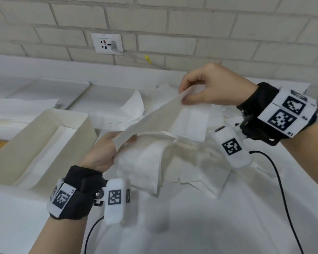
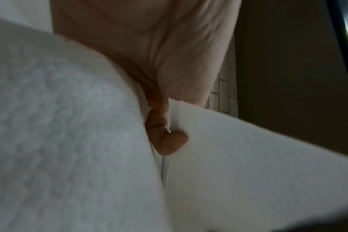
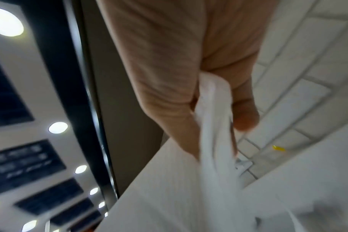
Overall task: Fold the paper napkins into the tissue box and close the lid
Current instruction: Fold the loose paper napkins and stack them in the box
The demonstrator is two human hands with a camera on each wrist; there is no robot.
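Napkin [image 1: 154, 118] is mid-fold right now, stretched in the air across the middle of the frame. Right hand [image 1: 215, 87] pinches its upper end, left hand [image 1: 103, 151] pinches the lower end, so both are clamped on the same sheet. In the left wrist view a fingertip [image 2: 172, 143] presses into the paper's edge.

Looks to me like the folding step, nothing boxed from this sheet yet. Next move probably needs the two ends brought together evenly, then a swing over to the tissue box [image 1: 44, 136] at the left of the frame, which sits open with white paper already inside. Can't tell for sure where its lid is.

Below the hands, a messy pile of loose napkins [image 1: 173, 162] lies on the white counter [image 1: 209, 226]. Behind is a pale brick wall [image 1: 173, 24] with a wall socket [image 1: 107, 44] in the upper left.
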